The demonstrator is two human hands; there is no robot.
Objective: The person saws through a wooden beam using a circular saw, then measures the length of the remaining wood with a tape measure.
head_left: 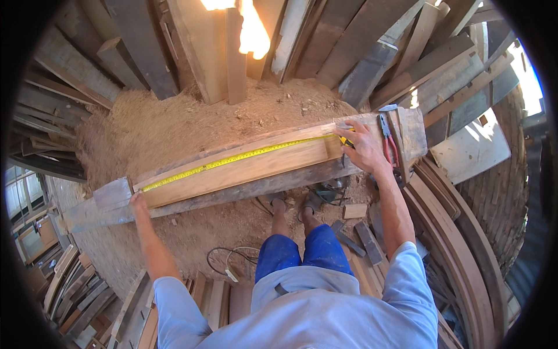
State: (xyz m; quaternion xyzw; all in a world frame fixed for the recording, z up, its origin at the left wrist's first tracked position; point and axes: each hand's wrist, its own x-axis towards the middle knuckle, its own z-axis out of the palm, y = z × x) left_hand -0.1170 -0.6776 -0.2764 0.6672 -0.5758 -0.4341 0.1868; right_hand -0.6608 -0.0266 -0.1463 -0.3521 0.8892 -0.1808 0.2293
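Observation:
A yellow tape measure blade (232, 159) is stretched along a pale wooden board (244, 174), which lies on a long, weathered timber beam (261, 183). At the board's left end, my left hand (138, 200) is closed, with its fingertips pinching the blade's end. My right hand (365, 150) grips the yellow and black tape measure case (347, 138) near the board's right end, partly covering it. Just right of that hand, pliers with red handles (389, 142) lie on the beam.
Sawdust (192, 125) covers the ground beyond the beam, with leaning planks (372, 70) behind it. Curved wooden pieces (459, 250) are stacked at the right. A looped cable (224, 262) lies left of my legs. More offcuts (75, 291) pile up at the lower left.

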